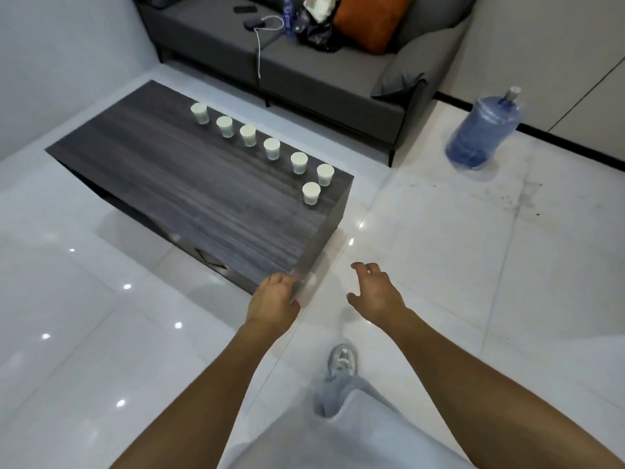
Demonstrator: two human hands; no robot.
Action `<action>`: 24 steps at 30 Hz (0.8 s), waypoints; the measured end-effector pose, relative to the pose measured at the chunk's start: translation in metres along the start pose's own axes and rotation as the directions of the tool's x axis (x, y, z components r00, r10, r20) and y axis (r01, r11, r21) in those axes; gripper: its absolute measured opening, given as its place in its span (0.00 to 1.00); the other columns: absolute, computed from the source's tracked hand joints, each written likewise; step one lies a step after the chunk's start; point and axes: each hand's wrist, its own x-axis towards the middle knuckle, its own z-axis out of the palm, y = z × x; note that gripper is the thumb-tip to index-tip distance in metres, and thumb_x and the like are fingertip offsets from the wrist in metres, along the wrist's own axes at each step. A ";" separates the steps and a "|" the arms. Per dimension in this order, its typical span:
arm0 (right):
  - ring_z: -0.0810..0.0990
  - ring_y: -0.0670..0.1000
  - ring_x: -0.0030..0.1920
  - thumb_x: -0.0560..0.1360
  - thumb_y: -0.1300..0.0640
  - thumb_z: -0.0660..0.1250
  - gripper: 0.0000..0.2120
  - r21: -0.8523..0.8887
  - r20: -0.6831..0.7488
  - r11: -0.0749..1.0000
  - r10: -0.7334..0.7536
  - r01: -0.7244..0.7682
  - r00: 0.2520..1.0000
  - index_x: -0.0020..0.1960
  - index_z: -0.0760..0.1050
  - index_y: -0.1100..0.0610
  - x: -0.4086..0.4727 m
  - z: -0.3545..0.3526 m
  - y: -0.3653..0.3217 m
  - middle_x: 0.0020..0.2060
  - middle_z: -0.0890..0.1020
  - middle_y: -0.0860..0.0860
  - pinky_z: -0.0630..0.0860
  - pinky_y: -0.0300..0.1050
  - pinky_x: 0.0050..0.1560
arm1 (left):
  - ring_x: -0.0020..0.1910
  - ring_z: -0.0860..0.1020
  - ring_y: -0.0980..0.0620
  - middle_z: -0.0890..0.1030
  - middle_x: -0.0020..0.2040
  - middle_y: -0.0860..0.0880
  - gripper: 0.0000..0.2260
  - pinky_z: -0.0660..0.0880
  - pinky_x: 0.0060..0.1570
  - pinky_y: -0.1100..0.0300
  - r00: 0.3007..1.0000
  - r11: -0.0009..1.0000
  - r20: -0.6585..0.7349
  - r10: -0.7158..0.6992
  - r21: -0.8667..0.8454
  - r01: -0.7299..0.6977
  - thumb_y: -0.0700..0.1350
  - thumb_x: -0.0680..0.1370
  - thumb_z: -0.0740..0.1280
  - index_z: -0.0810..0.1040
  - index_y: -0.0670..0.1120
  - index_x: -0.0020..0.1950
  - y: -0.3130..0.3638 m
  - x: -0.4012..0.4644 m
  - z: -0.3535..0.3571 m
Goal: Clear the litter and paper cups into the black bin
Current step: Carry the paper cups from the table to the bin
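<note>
Several white paper cups stand upright in a line along the far right edge of a dark wood coffee table (189,194), from the far cup (199,113) to the nearest cup (311,193). My left hand (274,301) hangs at the table's near corner, fingers loosely curled, holding nothing. My right hand (373,292) hovers over the floor to the right of that corner, fingers spread and relaxed. No black bin is in view.
A grey sofa (324,72) stands behind the table with an orange cushion (370,20), a black bag, bottles and a charging cable on it. A blue water jug (482,130) stands on the white tiled floor at right. My shoe (343,360) shows below.
</note>
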 end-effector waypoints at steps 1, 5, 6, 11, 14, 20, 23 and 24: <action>0.68 0.58 0.65 0.77 0.52 0.64 0.29 -0.006 0.006 1.000 -0.009 0.009 1.000 0.74 0.58 0.53 0.019 -0.012 0.005 0.69 0.65 0.55 0.74 0.52 0.58 | 0.62 0.70 0.46 0.73 0.63 0.46 0.20 0.71 0.62 0.54 1.000 1.000 0.011 -0.015 -0.008 0.015 0.45 0.76 0.66 0.70 0.47 0.68 0.010 0.020 -0.003; 0.69 0.58 0.64 0.77 0.52 0.64 0.29 -0.047 0.050 0.997 -0.054 0.056 0.997 0.75 0.58 0.53 0.084 -0.052 0.022 0.68 0.66 0.55 0.73 0.52 0.59 | 0.63 0.69 0.47 0.72 0.64 0.47 0.20 0.70 0.63 0.54 0.998 0.998 0.032 -0.060 -0.034 0.061 0.46 0.77 0.65 0.69 0.48 0.68 0.046 0.087 -0.012; 0.69 0.58 0.64 0.77 0.52 0.64 0.29 -0.052 0.060 0.997 -0.053 0.056 0.997 0.74 0.58 0.53 0.097 -0.059 0.024 0.68 0.66 0.56 0.73 0.52 0.59 | 0.64 0.69 0.47 0.72 0.65 0.47 0.20 0.69 0.63 0.54 0.997 0.997 0.037 -0.063 -0.035 0.065 0.46 0.77 0.65 0.68 0.48 0.69 0.050 0.099 -0.015; 0.69 0.58 0.64 0.77 0.52 0.64 0.28 -0.097 0.139 0.991 -0.076 0.090 0.987 0.74 0.58 0.53 0.172 -0.086 0.029 0.68 0.66 0.56 0.74 0.53 0.59 | 0.67 0.67 0.47 0.70 0.67 0.47 0.21 0.66 0.65 0.56 0.992 0.992 0.054 -0.116 -0.038 0.118 0.46 0.77 0.65 0.68 0.47 0.69 0.057 0.170 -0.029; 0.69 0.58 0.64 0.77 0.52 0.64 0.27 -0.115 0.162 0.988 -0.081 0.101 0.983 0.73 0.59 0.54 0.224 -0.100 0.024 0.68 0.66 0.56 0.74 0.53 0.59 | 0.68 0.66 0.47 0.70 0.68 0.47 0.21 0.63 0.69 0.56 0.990 0.992 0.070 -0.119 -0.026 0.122 0.47 0.77 0.64 0.68 0.46 0.70 0.055 0.221 -0.040; 0.68 0.58 0.65 0.77 0.52 0.63 0.27 -0.142 0.196 0.981 -0.102 0.131 0.975 0.73 0.59 0.54 0.324 -0.134 0.000 0.69 0.65 0.55 0.73 0.52 0.59 | 0.70 0.64 0.47 0.67 0.71 0.46 0.23 0.59 0.72 0.55 0.987 0.996 0.134 -0.086 0.047 0.081 0.46 0.78 0.62 0.63 0.47 0.73 0.052 0.313 -0.063; 0.69 0.58 0.64 0.77 0.52 0.64 0.26 -0.169 0.226 0.973 -0.119 0.159 0.967 0.72 0.60 0.55 0.365 -0.148 -0.012 0.68 0.66 0.56 0.74 0.51 0.59 | 0.70 0.64 0.47 0.68 0.70 0.46 0.23 0.59 0.72 0.54 0.980 0.993 0.162 -0.112 0.048 0.106 0.45 0.78 0.62 0.63 0.47 0.73 0.049 0.347 -0.072; 0.69 0.58 0.64 0.77 0.52 0.64 0.25 -0.179 0.244 0.970 -0.121 0.168 0.962 0.71 0.61 0.55 0.377 -0.152 -0.016 0.68 0.66 0.56 0.74 0.51 0.59 | 0.69 0.65 0.46 0.68 0.70 0.45 0.23 0.59 0.72 0.54 0.977 0.992 0.172 -0.128 0.043 0.123 0.45 0.78 0.62 0.63 0.46 0.73 0.049 0.356 -0.074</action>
